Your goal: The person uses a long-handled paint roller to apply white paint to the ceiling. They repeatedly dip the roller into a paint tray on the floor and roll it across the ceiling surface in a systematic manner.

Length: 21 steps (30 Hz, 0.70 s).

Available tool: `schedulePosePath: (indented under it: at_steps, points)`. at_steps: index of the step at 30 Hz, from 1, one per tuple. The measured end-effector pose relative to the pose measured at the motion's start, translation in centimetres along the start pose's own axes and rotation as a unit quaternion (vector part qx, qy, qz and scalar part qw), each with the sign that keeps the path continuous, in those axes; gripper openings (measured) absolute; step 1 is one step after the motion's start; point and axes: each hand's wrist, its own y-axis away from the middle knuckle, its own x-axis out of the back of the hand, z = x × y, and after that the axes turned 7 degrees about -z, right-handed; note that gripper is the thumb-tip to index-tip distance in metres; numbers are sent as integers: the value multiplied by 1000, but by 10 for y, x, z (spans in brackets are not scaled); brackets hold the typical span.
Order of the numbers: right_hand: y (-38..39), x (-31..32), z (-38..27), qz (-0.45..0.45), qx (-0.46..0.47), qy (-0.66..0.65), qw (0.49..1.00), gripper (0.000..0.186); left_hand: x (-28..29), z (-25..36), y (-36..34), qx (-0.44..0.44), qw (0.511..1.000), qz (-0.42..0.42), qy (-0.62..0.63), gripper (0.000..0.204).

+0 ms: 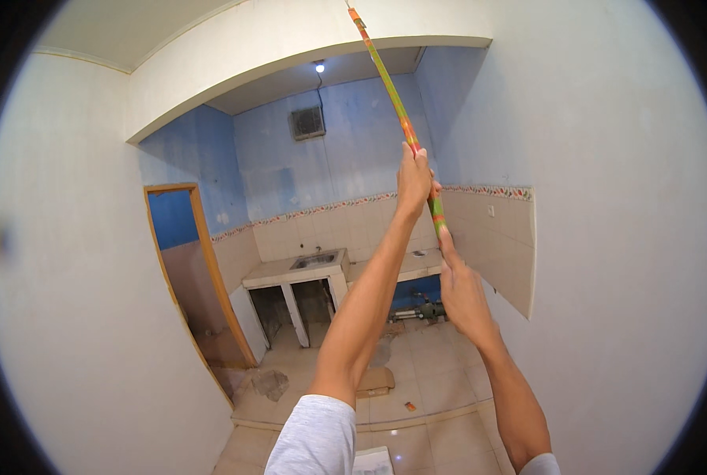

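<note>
Both hands grip a long green-and-orange pole (401,119), angled up toward the ceiling beam (290,47). The left hand (413,180) wraps it higher, the right hand (460,289) closes round its lower end, steadying the overhead reach.

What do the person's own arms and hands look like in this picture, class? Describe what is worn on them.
Both forearms are bare from the upper arm down. Each arm has a short light grey sleeve. The left hand and right hand wear no gloves; no watch or rings are visible.
</note>
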Motion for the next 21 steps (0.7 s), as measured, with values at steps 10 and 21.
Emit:
schedulePosePath:
  at_steps: [10,21]
  points:
    - [-109,20,-61,16,59,24,998,66,29,57,-51,-68,990,22,-124,26]
    - [-71,46,-108,-76,24,-198,977,63,57,62,-61,-198,942,101,-250,23]
